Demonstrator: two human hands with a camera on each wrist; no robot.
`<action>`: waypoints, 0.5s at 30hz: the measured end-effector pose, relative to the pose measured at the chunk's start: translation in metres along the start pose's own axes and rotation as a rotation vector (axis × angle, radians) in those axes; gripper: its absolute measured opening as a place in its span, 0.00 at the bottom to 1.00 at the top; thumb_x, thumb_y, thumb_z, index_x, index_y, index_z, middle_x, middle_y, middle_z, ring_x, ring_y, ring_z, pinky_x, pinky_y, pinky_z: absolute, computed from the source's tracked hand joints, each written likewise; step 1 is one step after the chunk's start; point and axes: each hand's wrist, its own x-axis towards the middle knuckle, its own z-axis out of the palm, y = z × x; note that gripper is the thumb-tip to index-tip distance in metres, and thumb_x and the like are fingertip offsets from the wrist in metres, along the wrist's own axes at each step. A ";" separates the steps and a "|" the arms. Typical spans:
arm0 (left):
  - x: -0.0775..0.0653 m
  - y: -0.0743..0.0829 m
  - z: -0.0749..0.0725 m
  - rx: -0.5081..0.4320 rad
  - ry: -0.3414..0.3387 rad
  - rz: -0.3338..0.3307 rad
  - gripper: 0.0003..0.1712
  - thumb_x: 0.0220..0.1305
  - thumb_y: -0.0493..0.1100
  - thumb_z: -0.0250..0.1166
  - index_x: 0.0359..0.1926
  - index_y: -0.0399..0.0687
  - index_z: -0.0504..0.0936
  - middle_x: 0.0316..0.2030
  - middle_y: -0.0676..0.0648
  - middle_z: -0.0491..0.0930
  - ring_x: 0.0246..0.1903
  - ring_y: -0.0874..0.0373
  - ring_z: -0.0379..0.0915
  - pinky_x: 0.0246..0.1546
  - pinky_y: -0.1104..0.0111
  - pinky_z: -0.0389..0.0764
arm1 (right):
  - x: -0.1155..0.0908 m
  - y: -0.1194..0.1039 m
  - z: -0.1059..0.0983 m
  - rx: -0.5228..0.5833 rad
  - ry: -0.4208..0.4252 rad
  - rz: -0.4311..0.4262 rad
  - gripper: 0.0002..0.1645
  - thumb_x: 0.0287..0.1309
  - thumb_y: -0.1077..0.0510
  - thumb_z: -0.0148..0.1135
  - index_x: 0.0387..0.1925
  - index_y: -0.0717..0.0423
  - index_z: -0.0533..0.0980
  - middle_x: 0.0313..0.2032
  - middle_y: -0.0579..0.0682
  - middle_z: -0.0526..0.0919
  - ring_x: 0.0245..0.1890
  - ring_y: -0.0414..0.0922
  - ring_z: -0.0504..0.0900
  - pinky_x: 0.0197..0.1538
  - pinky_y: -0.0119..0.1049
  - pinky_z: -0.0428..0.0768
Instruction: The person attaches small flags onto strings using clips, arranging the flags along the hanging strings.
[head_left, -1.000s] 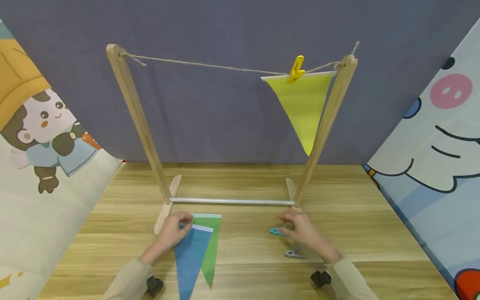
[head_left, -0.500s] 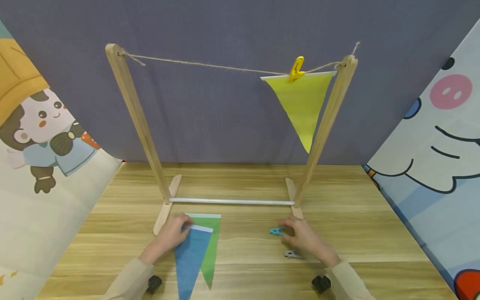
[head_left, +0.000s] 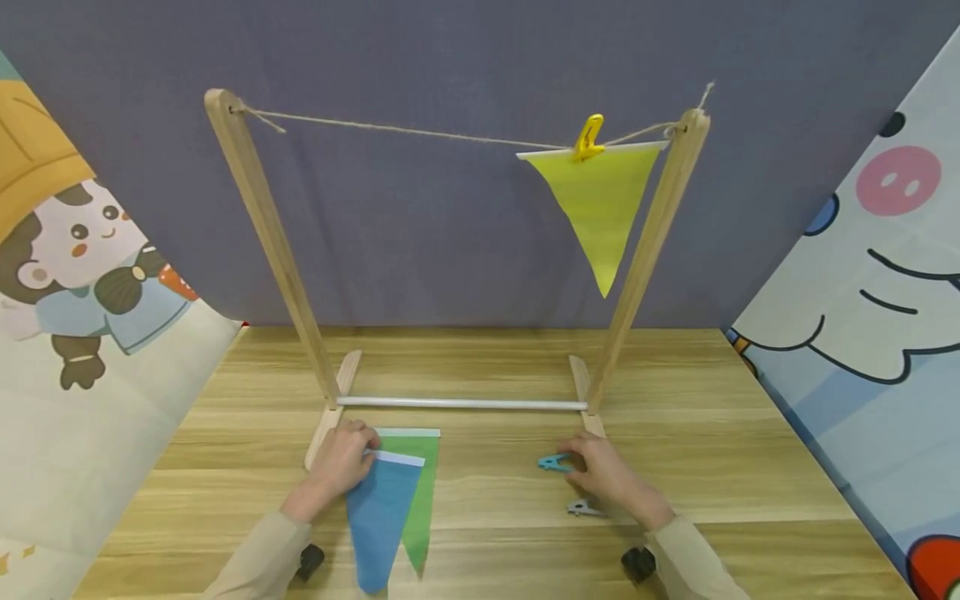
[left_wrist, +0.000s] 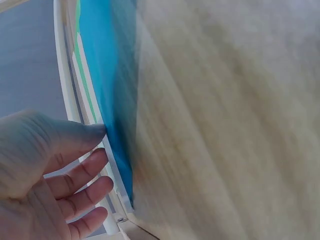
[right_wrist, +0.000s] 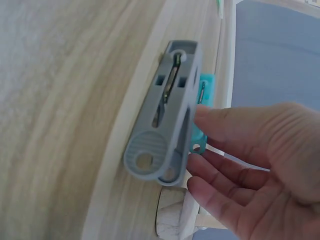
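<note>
My left hand [head_left: 343, 457] pinches the white top band of a blue pennant [head_left: 384, 508] at its left corner. In the left wrist view the thumb [left_wrist: 82, 137] lies on the band. Partly under the blue one is a green pennant [head_left: 423, 500]. My right hand [head_left: 606, 473] pinches the handle end of a teal clothespin [head_left: 553, 462] near the table. A grey clothespin [head_left: 583, 507] lies just in front; in the right wrist view it hides part of the teal one.
Behind the hands stands a wooden frame [head_left: 270, 225] with a low white bar [head_left: 461, 404]. Between its post tops runs a string [head_left: 405, 129]. A yellow pennant [head_left: 600, 200] hangs there at the right, held by a yellow clothespin [head_left: 588, 137]. Purple-grey cloth [head_left: 450, 250] backs the table.
The left hand has shifted slightly left, and the blue pennant's lower tip has come up into view, bent. The right hand's fingers have closed on the teal clothespin's handle end.
</note>
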 end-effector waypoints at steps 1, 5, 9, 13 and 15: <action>0.000 0.000 0.000 0.009 -0.008 0.002 0.09 0.39 0.29 0.72 0.23 0.42 0.81 0.24 0.48 0.77 0.28 0.52 0.71 0.28 0.61 0.73 | 0.001 0.000 0.001 -0.004 -0.005 0.002 0.19 0.42 0.71 0.70 0.41 0.68 0.78 0.38 0.57 0.79 0.39 0.53 0.79 0.44 0.45 0.79; 0.000 0.000 0.000 0.024 -0.053 -0.009 0.10 0.41 0.30 0.71 0.23 0.45 0.79 0.23 0.51 0.75 0.29 0.53 0.69 0.29 0.61 0.71 | 0.003 0.001 0.004 -0.005 -0.018 0.022 0.16 0.41 0.72 0.69 0.37 0.68 0.78 0.35 0.55 0.79 0.36 0.50 0.78 0.40 0.40 0.80; 0.000 0.000 -0.002 0.012 -0.072 -0.006 0.13 0.41 0.29 0.71 0.22 0.47 0.76 0.23 0.52 0.74 0.28 0.54 0.68 0.29 0.60 0.70 | 0.005 0.003 0.005 0.007 -0.025 0.038 0.15 0.41 0.72 0.70 0.35 0.68 0.78 0.32 0.52 0.77 0.32 0.45 0.75 0.35 0.33 0.78; 0.001 -0.002 -0.006 -0.019 -0.089 0.024 0.12 0.43 0.29 0.71 0.23 0.47 0.77 0.24 0.52 0.76 0.28 0.56 0.68 0.31 0.60 0.69 | 0.006 0.004 0.004 0.028 -0.021 0.025 0.15 0.41 0.72 0.68 0.36 0.68 0.77 0.33 0.53 0.78 0.32 0.45 0.75 0.35 0.32 0.78; 0.001 -0.004 -0.009 -0.042 -0.096 0.048 0.11 0.44 0.31 0.71 0.24 0.48 0.78 0.24 0.53 0.76 0.28 0.57 0.68 0.31 0.61 0.69 | 0.007 0.004 0.003 0.028 -0.015 0.013 0.15 0.41 0.72 0.68 0.36 0.67 0.77 0.34 0.54 0.78 0.33 0.46 0.76 0.36 0.34 0.78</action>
